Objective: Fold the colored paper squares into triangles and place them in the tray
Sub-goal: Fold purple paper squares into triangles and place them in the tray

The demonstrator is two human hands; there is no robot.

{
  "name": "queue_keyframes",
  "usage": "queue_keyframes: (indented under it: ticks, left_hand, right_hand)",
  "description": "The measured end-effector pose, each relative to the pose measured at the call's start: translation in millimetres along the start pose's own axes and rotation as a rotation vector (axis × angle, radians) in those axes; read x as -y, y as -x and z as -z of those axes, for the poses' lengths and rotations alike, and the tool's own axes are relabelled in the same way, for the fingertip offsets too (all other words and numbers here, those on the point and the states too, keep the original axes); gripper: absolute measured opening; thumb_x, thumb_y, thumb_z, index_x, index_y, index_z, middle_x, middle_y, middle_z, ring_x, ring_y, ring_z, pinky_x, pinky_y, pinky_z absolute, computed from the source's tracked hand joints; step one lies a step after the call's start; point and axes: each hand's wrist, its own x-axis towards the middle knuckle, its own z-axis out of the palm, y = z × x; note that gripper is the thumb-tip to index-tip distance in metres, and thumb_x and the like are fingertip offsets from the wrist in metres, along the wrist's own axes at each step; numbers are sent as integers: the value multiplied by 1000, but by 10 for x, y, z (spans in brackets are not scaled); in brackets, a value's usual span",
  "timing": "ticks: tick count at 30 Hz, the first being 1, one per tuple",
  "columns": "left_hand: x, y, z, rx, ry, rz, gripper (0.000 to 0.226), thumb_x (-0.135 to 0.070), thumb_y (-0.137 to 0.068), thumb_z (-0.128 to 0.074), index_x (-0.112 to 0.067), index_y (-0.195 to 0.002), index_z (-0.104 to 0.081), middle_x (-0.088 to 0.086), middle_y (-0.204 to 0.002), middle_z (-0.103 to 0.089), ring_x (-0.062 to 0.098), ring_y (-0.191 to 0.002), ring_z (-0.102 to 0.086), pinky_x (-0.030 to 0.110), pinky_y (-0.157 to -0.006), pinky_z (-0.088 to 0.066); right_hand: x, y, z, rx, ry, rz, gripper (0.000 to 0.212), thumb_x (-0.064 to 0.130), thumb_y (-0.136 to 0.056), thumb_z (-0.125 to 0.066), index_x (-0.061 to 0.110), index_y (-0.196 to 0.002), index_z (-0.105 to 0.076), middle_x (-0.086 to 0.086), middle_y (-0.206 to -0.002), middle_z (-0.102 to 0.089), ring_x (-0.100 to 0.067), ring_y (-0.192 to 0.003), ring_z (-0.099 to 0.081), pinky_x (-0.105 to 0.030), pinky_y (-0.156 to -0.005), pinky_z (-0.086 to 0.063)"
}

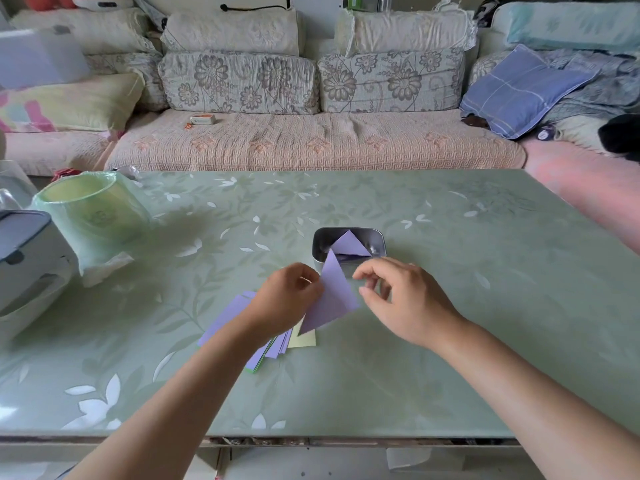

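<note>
View from the head, over the table [450, 306]. My left hand [291, 299] pinches a folded purple triangle [334, 299] by its left edge, thumb and fingers curled tight on the paper. The sheet stands tilted off the table, its sharp tip pointing to 12 o'clock and overlapping the near rim of the tray [382, 241]. My right hand [408, 299] sits at 3 o'clock of the triangle, just beside its right edge. Its fingers are loosely curled, with thumb and forefinger narrowly apart and gripping nothing.

The metal tray lies at 12 o'clock from my hands, near them, and holds a second purple triangle [350, 244] leaning apex-up inside it.

The stack of paper squares [228, 317] lies flat at 7 o'clock of the left hand, partly hidden under my wrist. It is fanned, purple on top, with a yellow sheet [306, 339] showing at its right end.

A green-lined bin [93, 209] stands at 10 o'clock on the table, well apart from the work.
</note>
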Motion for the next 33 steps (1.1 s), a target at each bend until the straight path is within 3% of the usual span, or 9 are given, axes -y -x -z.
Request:
queue_keyframes:
  ticks: [3,5,10,13,17,21,24,27,33]
  left_hand:
    - [-38,-4,-43,27,276,119,15,-15,-94,-57,-12,-82,-65,2,-74,-67,18,-65,-58,34,-71,-54]
    - [-49,-11,-52,53,442,194,13,-11,-97,-55,-4,-95,-66,9,-82,-70,19,-68,-64,31,-71,-59]
    - [-15,-7,-81,176,619,260,21,-12,-100,-52,0,-113,-64,17,-108,-73,26,-88,-70,31,-80,-59]
    - [-24,5,-103,211,657,256,19,-10,-101,-51,-9,-111,-67,14,-107,-74,28,-98,-72,36,-89,-56]
    - [-23,2,-104,223,641,212,21,-8,-96,-59,-15,-114,-68,5,-106,-76,20,-100,-72,34,-92,-55]
    - [-16,1,-88,235,619,181,24,-5,-96,-57,-14,-115,-67,2,-106,-76,20,-99,-72,35,-91,-56]
    - [-25,17,-93,258,571,145,26,-2,-96,-54,-13,-116,-66,3,-108,-75,21,-101,-72,37,-94,-55]
    - [-65,40,-96,268,524,114,30,1,-95,-50,-13,-116,-66,3,-107,-75,19,-99,-72,35,-91,-55]
    - [-150,93,-142,155,419,31,14,-20,-96,-60,-14,-105,-69,5,-92,-77,20,-88,-74,36,-86,-53]
  right_hand:
    - [3,9,-38,43,49,129,46,6,-76,-66,24,-118,-61,14,-111,-53,-7,-89,-54,-27,-80,-47]
    - [0,14,-56,65,92,191,53,2,-72,-65,23,-121,-61,3,-125,-52,-14,-111,-53,-30,-91,-47]
    - [-37,30,-116,79,133,199,40,20,-72,-78,27,-110,-66,1,-133,-51,-19,-123,-48,-41,-97,-44]
    - [-21,19,-132,-7,130,231,16,35,-85,-65,26,-96,-70,0,-124,-58,-20,-115,-54,-42,-91,-46]
    - [-23,-13,-147,-67,81,209,17,35,-91,-61,24,-88,-72,5,-112,-63,-16,-105,-58,-38,-87,-47]
    - [-17,3,-148,-40,-65,31,9,28,-91,-68,23,-85,-71,15,-103,-64,-5,-94,-60,-32,-83,-50]
    - [0,9,-128,14,-157,-116,14,30,-94,-65,28,-80,-65,17,-79,-64,2,-71,-57,-25,-65,-43]
    - [-9,-5,-120,50,-221,-213,21,31,-95,-63,28,-75,-61,20,-60,-57,-5,-55,-49,-21,-56,-36]
    - [9,-26,-83,62,-236,-247,16,33,-93,-65,28,-78,-65,14,-69,-65,-7,-62,-56,-29,-63,-48]
